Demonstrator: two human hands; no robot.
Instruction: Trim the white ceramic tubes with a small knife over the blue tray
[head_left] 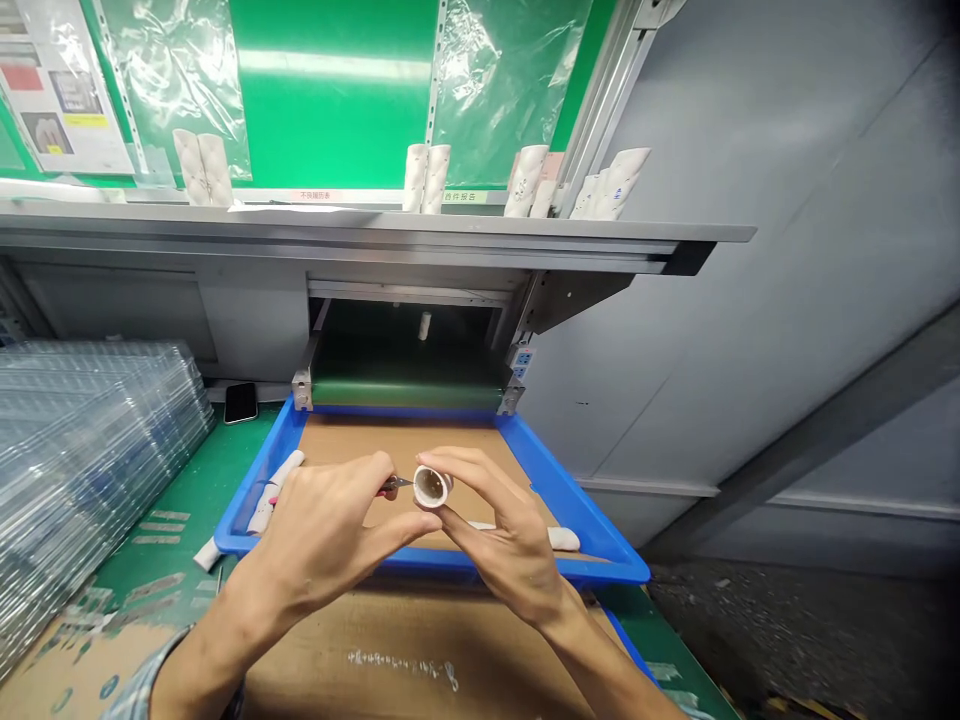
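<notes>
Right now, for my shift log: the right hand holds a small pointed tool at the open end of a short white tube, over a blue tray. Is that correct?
Not quite: the small pointed tool is in the left hand, not the right, as the head view shows. The rest stands: it is at the open end of the short white tube, over the blue tray.

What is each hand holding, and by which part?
The right hand grips a short white tube by its outer wall; the left hand holds small red-handled snips by the handle.
</notes>
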